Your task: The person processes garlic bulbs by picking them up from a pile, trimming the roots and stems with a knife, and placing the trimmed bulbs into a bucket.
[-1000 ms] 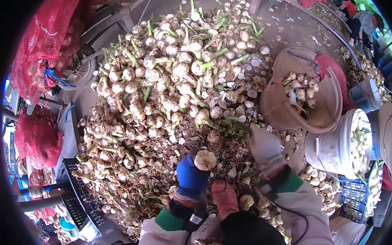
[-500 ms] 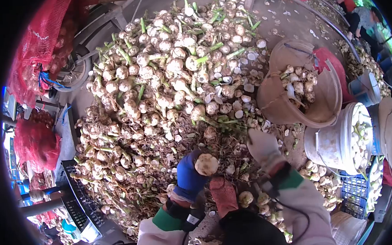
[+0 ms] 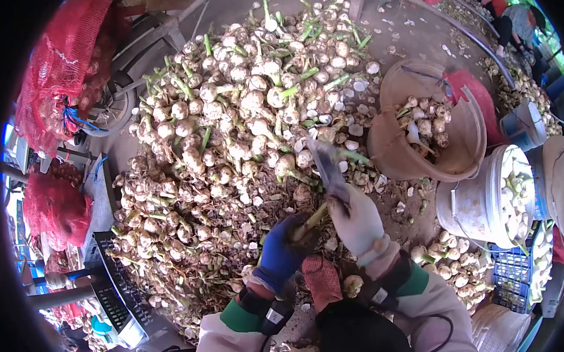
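My left hand (image 3: pixel 280 255), in a blue glove, is closed around a garlic bulb whose greenish stem (image 3: pixel 314 220) sticks out up and to the right. The bulb itself is mostly hidden by the glove. In a white glove, my right hand (image 3: pixel 360 226) grips a knife (image 3: pixel 325 164) with a broad grey blade pointing away from me. The base of the knife is right at the stem's tip. A green stalk piece (image 3: pixel 355 156) shows just beyond the blade. Past both hands spreads a large heap of garlic bulbs (image 3: pixel 229 128) with stems and dry trimmings.
A broken tan basin (image 3: pixel 388 149) holding bulbs sits at right, beside a white bucket (image 3: pixel 459 200) of pale stalked pieces. Trimmed bulbs (image 3: pixel 453 266) lie below it, near a blue crate (image 3: pixel 512 279). Red net sacks (image 3: pixel 57 205) stand left; another person (image 3: pixel 518 27) bends at far right.
My right hand has come left toward my left hand, and the knife blade now shows clearly. My left hand has turned the bulb, so its round face is hidden and the stem points right.
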The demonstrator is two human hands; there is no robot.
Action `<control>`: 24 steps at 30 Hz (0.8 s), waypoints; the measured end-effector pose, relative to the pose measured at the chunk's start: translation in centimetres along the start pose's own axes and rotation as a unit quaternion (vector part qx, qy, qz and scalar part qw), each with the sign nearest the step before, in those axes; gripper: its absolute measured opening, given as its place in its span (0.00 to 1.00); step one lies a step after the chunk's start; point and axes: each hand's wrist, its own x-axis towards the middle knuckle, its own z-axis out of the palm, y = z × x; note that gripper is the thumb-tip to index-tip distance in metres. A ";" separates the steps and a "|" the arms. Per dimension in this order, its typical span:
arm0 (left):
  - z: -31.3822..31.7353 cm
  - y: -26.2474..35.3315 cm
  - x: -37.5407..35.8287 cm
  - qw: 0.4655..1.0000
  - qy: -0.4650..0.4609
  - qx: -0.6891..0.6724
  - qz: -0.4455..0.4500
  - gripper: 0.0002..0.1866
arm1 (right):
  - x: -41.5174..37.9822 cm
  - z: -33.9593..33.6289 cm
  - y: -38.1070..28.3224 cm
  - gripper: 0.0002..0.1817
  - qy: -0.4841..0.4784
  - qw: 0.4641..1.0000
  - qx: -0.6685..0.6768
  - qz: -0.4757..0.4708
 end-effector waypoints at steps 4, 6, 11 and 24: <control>0.0 -2.0 0.0 0.970 0.021 -0.231 -0.075 0.21 | -2.4 -0.8 1.2 0.11 0.015 0.951 -0.272 -0.144; 0.3 -4.2 -0.1 0.971 0.084 -0.221 -0.036 0.18 | -3.6 -2.5 5.8 0.13 -0.047 0.946 -0.314 -0.063; 3.6 -6.2 -0.5 0.993 -0.108 -0.040 0.041 0.13 | -3.9 -7.3 7.7 0.14 0.079 0.994 -0.045 0.052; 14.4 -16.0 0.0 0.763 -0.175 0.459 0.421 0.14 | -4.9 -6.9 10.0 0.08 0.110 0.987 -0.075 0.090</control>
